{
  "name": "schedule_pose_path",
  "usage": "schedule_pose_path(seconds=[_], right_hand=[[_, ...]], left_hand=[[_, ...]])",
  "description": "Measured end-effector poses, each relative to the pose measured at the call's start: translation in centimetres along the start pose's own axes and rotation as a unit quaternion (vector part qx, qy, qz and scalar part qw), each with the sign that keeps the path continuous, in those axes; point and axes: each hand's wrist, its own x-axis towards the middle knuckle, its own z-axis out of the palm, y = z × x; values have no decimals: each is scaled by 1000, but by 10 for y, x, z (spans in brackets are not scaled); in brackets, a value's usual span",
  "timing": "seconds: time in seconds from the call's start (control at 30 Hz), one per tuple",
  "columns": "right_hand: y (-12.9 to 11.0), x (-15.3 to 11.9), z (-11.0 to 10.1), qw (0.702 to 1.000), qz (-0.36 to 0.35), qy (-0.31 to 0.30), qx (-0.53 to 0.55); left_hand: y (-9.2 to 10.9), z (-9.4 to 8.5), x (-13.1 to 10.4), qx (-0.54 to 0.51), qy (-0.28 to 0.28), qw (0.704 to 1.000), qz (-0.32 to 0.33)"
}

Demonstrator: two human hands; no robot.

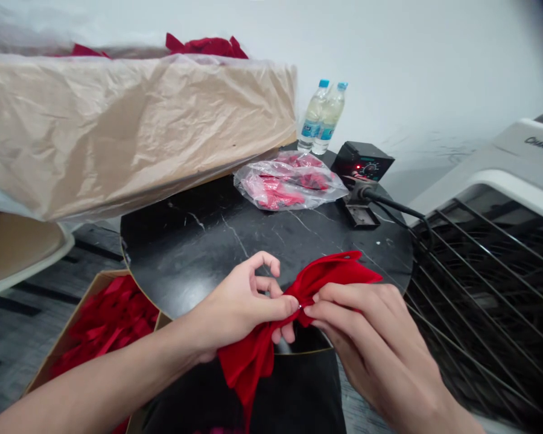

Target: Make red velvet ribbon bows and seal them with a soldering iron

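A red velvety bow (248, 355) is held over the near edge of the round black table, its loops and tails spreading to both sides. My left hand (262, 301) pinches its middle between thumb and fingers, the index finger curled above. From the other side, my right hand (362, 319) grips the bow close to the same middle, fingertips pressed together. A tiny shiny spot shows between the fingertips; I cannot make out what it is.
A plastic-covered cardboard box (140, 132) with red bows stands at the back left. On the black marbled table (185, 241) lie a plastic bag of red pieces (289, 181), two bottles (319, 117) and a black control box (363, 161) with cable. An open carton (104, 325) is lower left, a wire-fronted appliance (489, 253) right.
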Motion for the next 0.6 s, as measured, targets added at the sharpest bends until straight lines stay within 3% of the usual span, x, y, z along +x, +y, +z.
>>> schedule_pose_path(seconds=[0.4,0.6], right_hand=[[6,-9,-5,998,-3,45,-35],[4,-19,-11,997,-22,26,-66]], left_hand=[[6,3,-3,7,-11,1000,15],[5,2,-2,-26,-24,999,0]])
